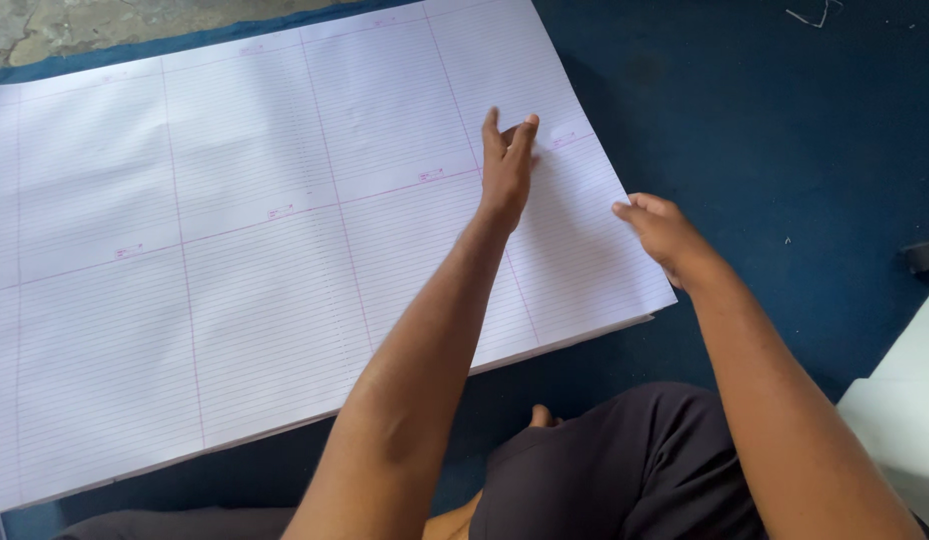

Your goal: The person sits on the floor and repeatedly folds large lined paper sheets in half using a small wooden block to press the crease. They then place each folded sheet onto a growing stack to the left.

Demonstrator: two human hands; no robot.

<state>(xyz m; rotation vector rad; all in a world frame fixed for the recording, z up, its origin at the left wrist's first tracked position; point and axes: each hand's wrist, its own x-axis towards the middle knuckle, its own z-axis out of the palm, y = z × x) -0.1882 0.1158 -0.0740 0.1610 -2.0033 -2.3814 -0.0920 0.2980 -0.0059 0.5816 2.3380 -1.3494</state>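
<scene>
A big stack of white ruled paper sheets (254, 250) with pink margin lines lies flat on a dark blue floor mat (784, 150). My left hand (506, 165) reaches across the top sheet near its right side, edge-on, fingers held together and holding nothing. My right hand (664, 232) is at the stack's right edge, fingertips touching or pinching the edge of the top sheet. My legs in dark trousers (624, 470) show at the bottom.
A white object (899, 410) stands at the lower right. A small dark thing (924, 256) lies at the right edge. Bare concrete floor (104, 22) shows at the top left, and a scrap of white thread (809, 15) lies at the top.
</scene>
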